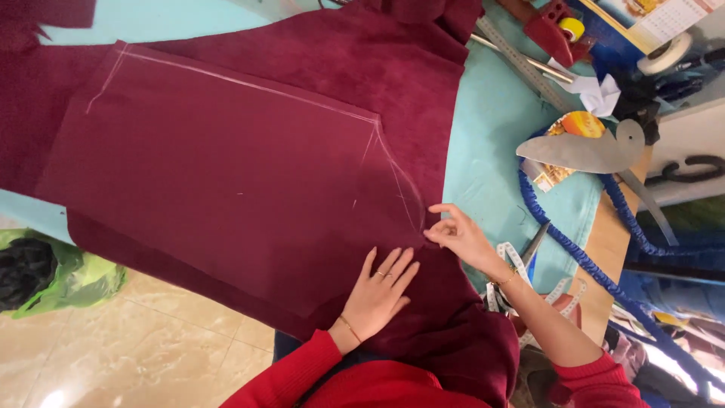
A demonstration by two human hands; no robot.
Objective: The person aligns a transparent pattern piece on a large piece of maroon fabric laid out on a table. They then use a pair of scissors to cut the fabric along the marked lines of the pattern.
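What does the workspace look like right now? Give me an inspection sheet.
Surface: turquoise table, mostly covered by cloth.
Job's things: maroon fabric spread flat, with white chalk lines marking a panel and a curve.
Clutter: grey curved template, metal ruler, white measuring tape, red tool, crumpled paper.
Hands: left hand flat on the fabric, fingers spread; right hand pinching the fabric at the chalk curve.
Cables: blue coiled cord along the table edge.
Surroundings: tiled floor, green bag holding something dark.

Tool clutter (596, 121) right; fabric (226, 181) open
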